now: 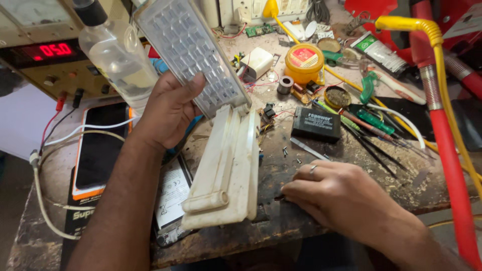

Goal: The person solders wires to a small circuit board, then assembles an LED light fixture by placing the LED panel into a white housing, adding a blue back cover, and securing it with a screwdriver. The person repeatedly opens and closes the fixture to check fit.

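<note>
My right hand [341, 193], nearest me, pinches a small dark screw [279, 198] off the bench [281, 226] beside the white folding lamp's base [226, 170], which my left hand [168, 110] grips by its LED panel [193, 52], so I should keep the lamp steady.

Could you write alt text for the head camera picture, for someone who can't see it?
A left hand tilts up the panel of a white folding lamp on a cluttered workbench. The right hand rests on the bench beside the lamp's base, fingertips pinching something small; a black battery lies behind it.
</note>
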